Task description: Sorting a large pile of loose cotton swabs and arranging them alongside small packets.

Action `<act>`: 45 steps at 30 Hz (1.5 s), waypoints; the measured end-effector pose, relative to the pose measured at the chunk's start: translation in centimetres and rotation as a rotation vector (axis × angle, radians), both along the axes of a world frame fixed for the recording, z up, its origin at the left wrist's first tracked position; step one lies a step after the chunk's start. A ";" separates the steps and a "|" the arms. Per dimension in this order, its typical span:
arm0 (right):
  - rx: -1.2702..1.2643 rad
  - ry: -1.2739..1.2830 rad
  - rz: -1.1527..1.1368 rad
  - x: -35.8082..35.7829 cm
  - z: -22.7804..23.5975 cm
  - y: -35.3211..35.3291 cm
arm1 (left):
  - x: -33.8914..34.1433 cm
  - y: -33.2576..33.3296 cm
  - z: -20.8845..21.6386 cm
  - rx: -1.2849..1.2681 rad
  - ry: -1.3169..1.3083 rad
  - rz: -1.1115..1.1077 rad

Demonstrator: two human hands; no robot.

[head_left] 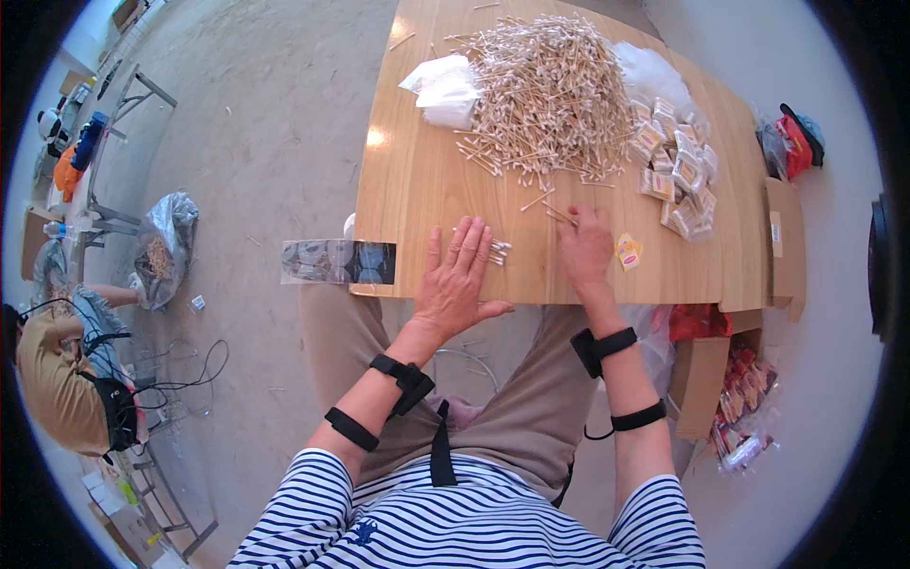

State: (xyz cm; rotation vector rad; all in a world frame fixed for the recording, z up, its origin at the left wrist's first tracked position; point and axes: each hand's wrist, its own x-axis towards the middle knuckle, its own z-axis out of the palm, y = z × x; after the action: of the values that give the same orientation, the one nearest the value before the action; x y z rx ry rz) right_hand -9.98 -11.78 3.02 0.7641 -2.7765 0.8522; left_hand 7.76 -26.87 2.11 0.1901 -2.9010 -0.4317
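My left hand (457, 275) lies flat near the table's front edge, its fingers stretched out over several cotton swabs (499, 252). White tips stick out to the right of the fingers; the rest is hidden beneath the palm. To its right, my right hand (586, 248) is closed, with the wooden sticks of a few cotton swabs (561, 217) at its fingertips. How many it holds I cannot tell. A big heap of loose cotton swabs (550, 95) fills the far middle of the table. Beside my right hand lie small yellow-and-red paper cards (627, 251).
Filled swab packs (678, 171) are piled on the wooden table (417, 180), right of the heap. White plastic bags (445, 90) lie left of it. Clear tape (336, 262) hangs over the left edge. A cardboard box (701, 379) stands below right; another person (71, 379) sits at left.
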 end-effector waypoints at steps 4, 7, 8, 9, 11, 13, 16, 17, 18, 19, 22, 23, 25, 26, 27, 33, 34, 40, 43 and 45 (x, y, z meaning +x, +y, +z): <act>0.053 -0.033 0.020 0.1 -0.1 1.9 | 0.0 0.0 0.0 -0.012 -0.009 0.001; 0.026 -0.004 0.176 1.6 -0.3 1.2 | 0.0 0.1 0.1 0.001 -0.005 0.004; 0.024 -0.005 0.176 2.0 -0.4 0.5 | 0.0 0.1 0.0 -0.001 -0.007 0.004; 0.025 -0.025 0.198 2.4 -0.3 -0.6 | 0.1 0.0 -0.1 0.006 0.008 0.008; 0.028 -0.042 0.212 2.6 -0.1 -2.0 | -0.1 0.1 -0.1 0.015 0.024 0.004; -0.040 -0.042 0.295 2.4 0.0 -3.1 | -0.1 0.1 -0.1 -0.010 0.004 0.005; -0.073 -0.054 0.328 2.2 -0.3 -3.5 | -0.1 0.1 0.0 -0.006 -0.004 0.003; -0.073 -0.054 0.331 2.2 -0.3 -3.2 | -0.1 0.0 0.0 -0.006 -0.004 0.007; -0.050 -0.104 0.252 2.4 -0.1 -2.7 | 0.0 0.1 -0.1 -0.003 0.001 0.007; -0.028 -0.153 0.172 2.5 0.1 -2.5 | 0.0 0.1 -0.2 0.001 0.006 0.006; -0.006 -0.055 0.315 2.4 -0.5 -3.2 | 0.0 0.0 -0.4 0.018 0.025 0.011; -0.007 -0.056 0.313 2.6 -0.7 -3.5 | 0.1 0.1 -0.4 0.017 0.025 0.010; -0.103 -0.097 0.326 2.8 -0.7 -4.3 | -0.1 0.1 -0.4 0.002 0.023 0.003; -0.104 -0.095 0.325 2.8 -0.6 -4.5 | -0.2 0.0 -0.3 0.000 0.025 0.002; -0.122 -0.108 0.276 2.8 -0.4 -4.6 | -0.1 0.1 -0.2 -0.006 0.011 0.003; 0.044 -0.122 0.204 2.5 0.0 -5.8 | -0.1 0.1 -0.4 -0.009 0.019 0.011; 0.073 -0.091 0.217 2.3 -0.3 -5.9 | -0.2 0.1 -0.3 -0.016 0.015 0.008; 0.105 -0.094 0.185 1.2 -0.9 -5.6 | 0.0 -0.1 -0.3 -0.017 0.010 0.008; 0.022 -0.080 0.209 1.2 -0.6 -5.1 | 0.0 0.1 -0.1 -0.008 0.000 0.006; 0.041 -0.057 0.233 1.4 -0.8 -5.3 | -0.1 0.1 -0.3 -0.003 -0.007 0.010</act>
State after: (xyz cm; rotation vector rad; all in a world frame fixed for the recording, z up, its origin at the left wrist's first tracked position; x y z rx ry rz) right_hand -8.53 -17.04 2.21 1.1043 -2.7994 0.8694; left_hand 7.69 -26.76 1.83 0.2055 -2.9065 -0.4259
